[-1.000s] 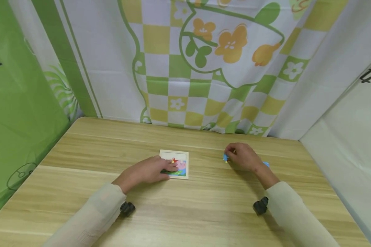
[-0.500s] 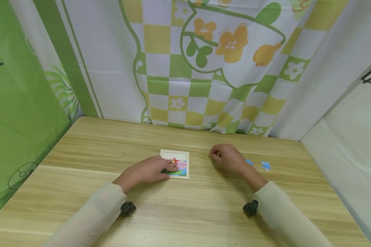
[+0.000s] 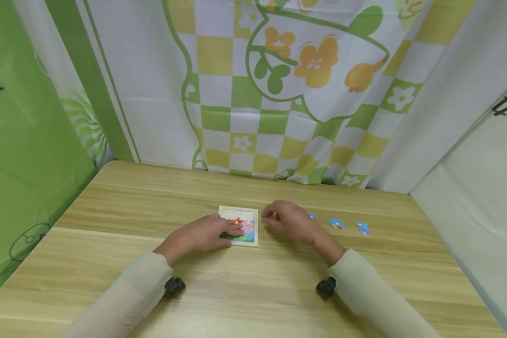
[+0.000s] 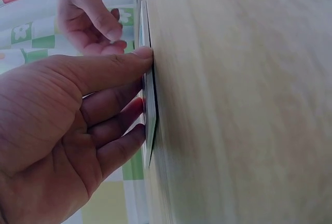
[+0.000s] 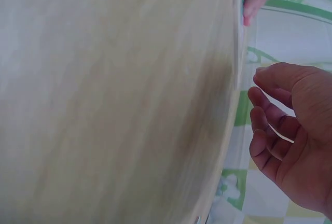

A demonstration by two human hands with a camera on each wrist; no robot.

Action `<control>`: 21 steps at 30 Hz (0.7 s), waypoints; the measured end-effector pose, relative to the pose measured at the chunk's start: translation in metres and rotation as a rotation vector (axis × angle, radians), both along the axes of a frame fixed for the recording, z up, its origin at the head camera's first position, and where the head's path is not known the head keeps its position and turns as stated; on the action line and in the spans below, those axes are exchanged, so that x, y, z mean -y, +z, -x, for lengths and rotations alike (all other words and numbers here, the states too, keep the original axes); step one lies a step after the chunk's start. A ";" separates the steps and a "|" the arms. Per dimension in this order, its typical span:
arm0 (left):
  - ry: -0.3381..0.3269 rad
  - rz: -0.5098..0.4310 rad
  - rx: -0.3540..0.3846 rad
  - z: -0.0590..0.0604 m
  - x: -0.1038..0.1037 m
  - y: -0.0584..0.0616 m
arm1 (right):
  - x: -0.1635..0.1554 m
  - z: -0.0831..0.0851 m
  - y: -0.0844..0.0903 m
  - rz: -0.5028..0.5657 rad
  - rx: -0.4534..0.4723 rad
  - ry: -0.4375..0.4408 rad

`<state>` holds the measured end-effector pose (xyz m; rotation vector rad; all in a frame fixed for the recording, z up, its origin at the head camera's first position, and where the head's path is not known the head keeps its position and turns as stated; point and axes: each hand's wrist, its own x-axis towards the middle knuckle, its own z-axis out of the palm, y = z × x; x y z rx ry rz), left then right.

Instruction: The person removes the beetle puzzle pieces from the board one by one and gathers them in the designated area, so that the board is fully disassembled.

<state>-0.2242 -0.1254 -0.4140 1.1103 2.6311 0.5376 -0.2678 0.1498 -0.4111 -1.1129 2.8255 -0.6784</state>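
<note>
A small square jigsaw puzzle board (image 3: 236, 209) with a pale wooden frame lies flat on the table. Its lower part shows a pink cartoon figure on green and blue, while the upper part is bare. My left hand (image 3: 207, 232) rests on the board, fingertips on the picture and thumb at the near edge, as the left wrist view shows. My right hand (image 3: 290, 220) hovers just right of the frame. In the right wrist view its fingers (image 5: 270, 125) are loosely bent, thumb and forefinger apart, with nothing visible between them. Beyond it lie blue puzzle pieces (image 3: 336, 223).
Another blue piece (image 3: 362, 228) lies farther right, and one (image 3: 311, 216) sits partly behind the right hand. The wooden table (image 3: 253, 291) meets a patterned curtain (image 3: 274, 117) at its back edge. Black wrist cameras (image 3: 326, 287) hang under both sleeves.
My right hand has moved left from the loose pieces to beside the puzzle board, uncovering those pieces. The left hand has stayed on the board.
</note>
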 end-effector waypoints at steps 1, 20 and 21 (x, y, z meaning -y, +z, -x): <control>0.002 -0.001 -0.001 0.000 0.000 0.000 | 0.003 0.000 -0.001 -0.007 -0.017 0.009; 0.024 0.014 -0.007 -0.001 -0.002 0.002 | 0.023 -0.004 -0.005 -0.145 -0.009 0.086; 0.024 0.014 -0.009 -0.001 -0.002 0.002 | 0.023 -0.004 -0.005 -0.149 -0.008 0.083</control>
